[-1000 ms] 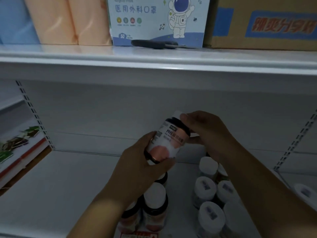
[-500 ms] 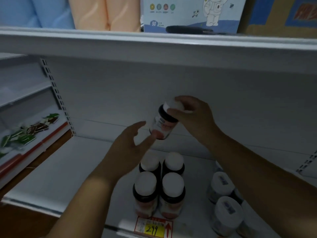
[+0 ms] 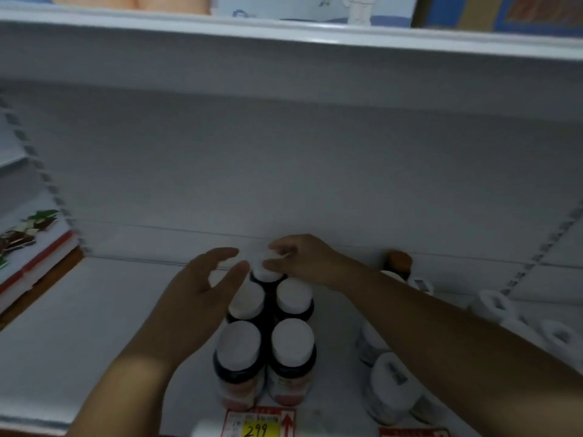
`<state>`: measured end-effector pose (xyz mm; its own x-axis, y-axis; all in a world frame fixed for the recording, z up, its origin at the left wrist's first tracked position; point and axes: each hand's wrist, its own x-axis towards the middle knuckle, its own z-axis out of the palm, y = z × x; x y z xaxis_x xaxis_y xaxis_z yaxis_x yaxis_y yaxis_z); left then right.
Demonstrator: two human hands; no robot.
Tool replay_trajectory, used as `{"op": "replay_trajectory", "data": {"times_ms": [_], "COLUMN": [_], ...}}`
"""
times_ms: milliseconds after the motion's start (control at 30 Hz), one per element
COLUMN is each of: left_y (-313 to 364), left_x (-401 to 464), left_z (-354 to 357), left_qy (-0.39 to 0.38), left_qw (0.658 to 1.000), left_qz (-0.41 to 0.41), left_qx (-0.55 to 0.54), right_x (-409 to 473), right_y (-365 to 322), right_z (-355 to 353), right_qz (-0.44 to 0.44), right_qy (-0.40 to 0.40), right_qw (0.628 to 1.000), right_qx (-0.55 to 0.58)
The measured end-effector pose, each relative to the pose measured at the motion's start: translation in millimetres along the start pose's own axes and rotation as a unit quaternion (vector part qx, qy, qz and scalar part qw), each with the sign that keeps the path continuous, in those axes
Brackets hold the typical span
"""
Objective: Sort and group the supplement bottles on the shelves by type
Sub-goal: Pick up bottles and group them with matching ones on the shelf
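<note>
Several dark supplement bottles with white caps and pink labels (image 3: 239, 361) stand in two rows on the white shelf (image 3: 94, 326). My right hand (image 3: 303, 260) grips the white cap of the pink-label bottle (image 3: 263, 272) at the back of that group, which stands on or just above the shelf. My left hand (image 3: 195, 294) hovers open beside the group's left side, fingers spread, touching nothing that I can see. Further right stand white-capped bottles of another type (image 3: 391, 383).
A brown-capped bottle (image 3: 399, 263) stands at the back right. A yellow 299 price tag (image 3: 258, 428) is on the shelf's front edge. The upper shelf (image 3: 284, 33) hangs overhead with boxes. Green packets (image 3: 28, 228) lie on the left neighbouring shelf.
My right hand has lowered the pink-label bottle from mid-air down behind the group. My left hand let go of it and now hovers open at the left. The view tilted down.
</note>
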<state>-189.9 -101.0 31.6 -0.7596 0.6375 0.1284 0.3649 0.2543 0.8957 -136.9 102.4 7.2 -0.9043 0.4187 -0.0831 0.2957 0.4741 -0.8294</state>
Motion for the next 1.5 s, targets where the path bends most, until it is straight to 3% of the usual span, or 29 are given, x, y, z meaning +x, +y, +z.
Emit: {"op": "replay_trajectory", "data": {"times_ms": [67, 133, 334, 567, 667, 767, 867, 934, 1234, 1367, 1501], "left_y": [16, 31, 64, 79, 77, 81, 91, 101, 128, 125, 114], "left_x": [-6, -13, -31, -49, -59, -69, -80, -88, -120, -134, -143], "left_z": [3, 10, 50, 89, 100, 123, 154, 174, 237, 246, 244], "left_qy": [0.0, -0.016, -0.083, -0.065, -0.046, -0.055, -0.1, -0.134, -0.08, -0.053, -0.039], "left_qw": [0.999, 0.998, 0.992, 0.995, 0.996, 0.995, 0.988, 0.982, 0.99, 0.994, 0.994], "left_qz": [0.034, 0.056, 0.07, 0.062, 0.059, 0.033, 0.005, 0.008, 0.074, 0.096, 0.103], "left_qx": [-0.009, -0.029, -0.06, -0.038, -0.043, -0.079, -0.118, -0.131, -0.084, -0.026, 0.003], "right_x": [-12, -33, -85, -86, -100, -134, -176, -202, -268, -279, -279], "right_y": [7, 20, 67, 82, 68, 52, 51, 57, 101, 110, 106], "right_z": [-24, -61, -128, -112, -128, -162, -176, -178, -193, -190, -181], "right_qz": [-0.026, -0.043, 0.011, -0.093, -0.098, -0.108, -0.121, -0.137, -0.103, -0.096, -0.099], "right_qy": [0.049, 0.092, -0.112, -0.054, 0.022, 0.093, 0.048, 0.027, 0.081, 0.104, 0.076], "right_qw": [0.998, 0.985, 0.911, 0.877, 0.934, 0.987, 0.983, 0.971, 0.942, 0.952, 0.957], "right_qx": [-0.029, -0.138, -0.396, -0.469, -0.343, -0.08, 0.132, 0.195, 0.31, 0.273, 0.263]}}
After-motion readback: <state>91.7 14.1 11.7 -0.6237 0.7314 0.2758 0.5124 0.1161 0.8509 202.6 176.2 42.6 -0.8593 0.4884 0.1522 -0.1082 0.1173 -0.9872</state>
